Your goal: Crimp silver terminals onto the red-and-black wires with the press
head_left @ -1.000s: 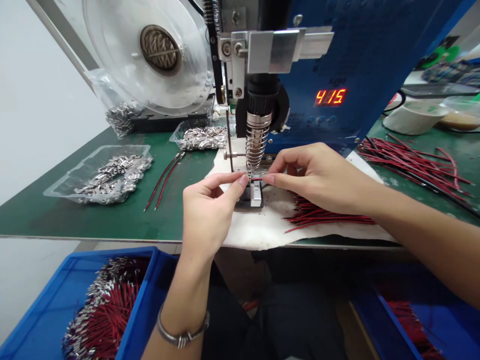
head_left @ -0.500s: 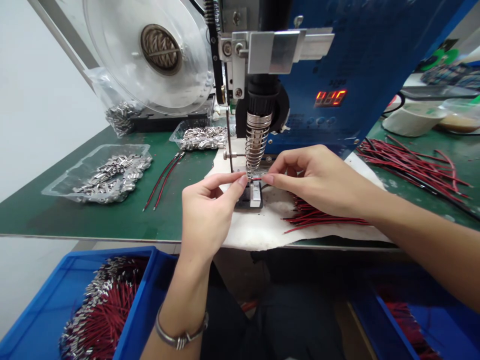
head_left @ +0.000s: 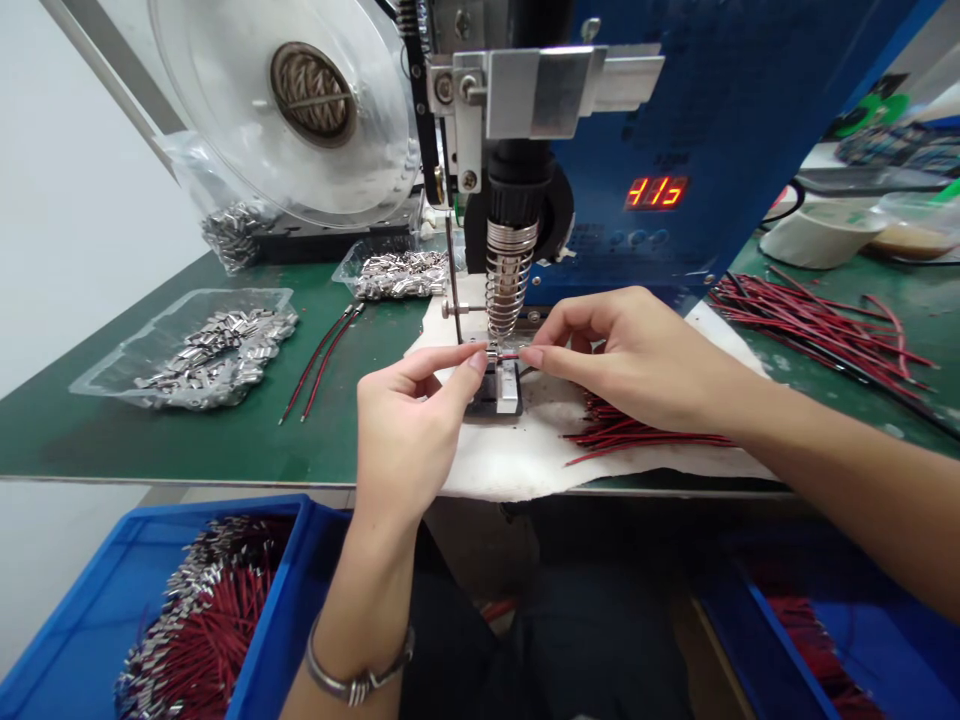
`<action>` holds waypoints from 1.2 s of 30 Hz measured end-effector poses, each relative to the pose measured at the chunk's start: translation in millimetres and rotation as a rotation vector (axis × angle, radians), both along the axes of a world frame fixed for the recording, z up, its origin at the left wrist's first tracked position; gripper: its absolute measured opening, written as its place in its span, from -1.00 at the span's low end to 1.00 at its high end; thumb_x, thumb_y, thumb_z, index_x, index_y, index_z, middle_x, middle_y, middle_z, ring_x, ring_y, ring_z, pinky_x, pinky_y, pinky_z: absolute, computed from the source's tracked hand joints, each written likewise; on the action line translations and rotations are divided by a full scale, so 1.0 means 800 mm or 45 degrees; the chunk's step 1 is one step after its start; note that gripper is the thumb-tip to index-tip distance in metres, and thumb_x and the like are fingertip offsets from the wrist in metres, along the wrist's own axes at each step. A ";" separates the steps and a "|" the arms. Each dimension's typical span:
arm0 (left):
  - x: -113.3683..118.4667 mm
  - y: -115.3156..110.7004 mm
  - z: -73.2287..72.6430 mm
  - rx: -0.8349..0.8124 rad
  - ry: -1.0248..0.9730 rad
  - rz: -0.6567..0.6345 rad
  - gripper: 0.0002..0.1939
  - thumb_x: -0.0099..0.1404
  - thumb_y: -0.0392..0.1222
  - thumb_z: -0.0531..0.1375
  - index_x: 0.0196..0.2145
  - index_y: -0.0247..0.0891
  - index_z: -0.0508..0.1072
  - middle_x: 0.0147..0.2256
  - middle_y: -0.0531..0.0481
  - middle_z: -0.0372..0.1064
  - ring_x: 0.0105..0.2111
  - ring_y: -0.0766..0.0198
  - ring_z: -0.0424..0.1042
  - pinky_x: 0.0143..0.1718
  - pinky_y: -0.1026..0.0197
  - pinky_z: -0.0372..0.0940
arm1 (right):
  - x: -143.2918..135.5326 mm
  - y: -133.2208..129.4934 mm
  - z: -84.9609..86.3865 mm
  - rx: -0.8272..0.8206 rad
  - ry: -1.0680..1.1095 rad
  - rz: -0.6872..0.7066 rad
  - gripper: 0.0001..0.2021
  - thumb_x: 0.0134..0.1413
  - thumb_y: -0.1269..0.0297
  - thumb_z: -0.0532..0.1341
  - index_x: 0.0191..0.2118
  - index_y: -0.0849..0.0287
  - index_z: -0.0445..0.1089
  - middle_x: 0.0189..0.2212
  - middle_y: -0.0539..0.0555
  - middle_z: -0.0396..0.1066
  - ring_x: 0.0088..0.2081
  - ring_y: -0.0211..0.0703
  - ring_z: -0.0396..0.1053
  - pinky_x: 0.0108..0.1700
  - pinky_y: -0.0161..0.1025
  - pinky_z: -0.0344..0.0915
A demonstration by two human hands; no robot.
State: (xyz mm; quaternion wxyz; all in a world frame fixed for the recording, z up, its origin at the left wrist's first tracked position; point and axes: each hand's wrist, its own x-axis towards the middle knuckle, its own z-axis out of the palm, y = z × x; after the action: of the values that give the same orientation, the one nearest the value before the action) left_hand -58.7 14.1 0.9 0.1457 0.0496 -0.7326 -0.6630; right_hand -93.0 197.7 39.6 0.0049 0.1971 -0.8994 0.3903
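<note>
My left hand (head_left: 416, 420) pinches a small metal connector (head_left: 492, 353) at the small metal fixture (head_left: 508, 388), under the spring-wrapped tip (head_left: 511, 270) of the machine. Just right of it, my right hand (head_left: 626, 355) holds a short red and black wire (head_left: 511, 356) between thumb and forefinger. The wire's end meets the connector; the exact joint is too small to make out. Beneath my right hand, a bundle of red and black wires (head_left: 607, 437) lies on the white cloth (head_left: 499, 465).
Left on the green table (head_left: 330, 445) are two wires with connectors (head_left: 322, 360) and trays of metal connectors (head_left: 225, 350) (head_left: 401, 274). A blue bin (head_left: 289, 600) stands below. The blue machine (head_left: 600, 240) rises behind; loose wires (head_left: 817, 325) lie right.
The whole view has shifted slightly, moving the scene a little left. The machine's red display shows different digits. Both hands keep the same pinching pose at the fixture.
</note>
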 end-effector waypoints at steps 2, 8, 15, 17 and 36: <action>0.000 0.002 0.002 0.004 -0.010 0.029 -0.85 0.09 -0.09 0.42 -0.36 -0.16 0.71 -0.67 0.09 0.16 -0.62 0.42 -0.05 -0.57 0.24 -0.17 | -0.001 0.001 0.000 -0.004 0.012 0.010 -0.76 0.14 0.12 0.29 -0.41 0.18 0.53 -0.63 -0.07 0.35 -0.56 -0.31 0.21 -0.42 -0.25 0.11; -0.001 -0.001 -0.003 -0.004 0.016 -0.001 -0.81 0.10 -0.05 0.43 -0.33 -0.17 0.70 -0.60 0.04 0.33 -0.60 0.39 0.06 -0.54 0.24 -0.08 | -0.001 0.000 0.000 -0.007 0.009 0.004 -0.77 0.14 0.13 0.29 -0.41 0.18 0.52 -0.65 -0.08 0.33 -0.60 -0.33 0.16 -0.44 -0.25 0.09; -0.001 -0.002 -0.004 0.000 0.008 0.012 -0.83 0.09 -0.06 0.44 -0.36 -0.15 0.70 -0.60 0.05 0.35 -0.61 0.42 0.09 -0.57 0.26 -0.05 | 0.001 0.000 0.000 0.006 0.023 0.001 -0.78 0.15 0.15 0.28 -0.41 0.18 0.52 -0.66 -0.08 0.31 -0.60 -0.33 0.15 -0.44 -0.25 0.08; -0.001 -0.002 -0.005 -0.002 0.022 0.005 -0.83 0.10 -0.06 0.44 -0.35 -0.15 0.70 -0.54 0.02 0.42 -0.57 0.39 0.20 -0.55 0.26 0.03 | 0.001 0.000 -0.001 0.000 0.028 0.004 -0.77 0.15 0.14 0.28 -0.41 0.18 0.52 -0.66 -0.08 0.31 -0.60 -0.33 0.15 -0.43 -0.25 0.07; -0.003 -0.008 -0.012 -0.028 0.054 -0.041 -0.77 0.13 0.00 0.42 -0.28 -0.14 0.70 -0.41 -0.01 0.53 -0.47 0.32 0.36 -0.45 0.26 0.20 | 0.000 0.001 0.000 0.014 0.029 -0.004 -0.77 0.15 0.14 0.28 -0.39 0.19 0.53 -0.65 -0.08 0.32 -0.57 -0.32 0.19 -0.41 -0.26 0.09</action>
State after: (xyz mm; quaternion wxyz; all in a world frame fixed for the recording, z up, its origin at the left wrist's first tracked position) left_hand -61.0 7.8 -8.7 0.1509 0.0222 -0.7373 -0.6582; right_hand -92.7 198.2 39.4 0.0146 0.2002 -0.9016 0.3832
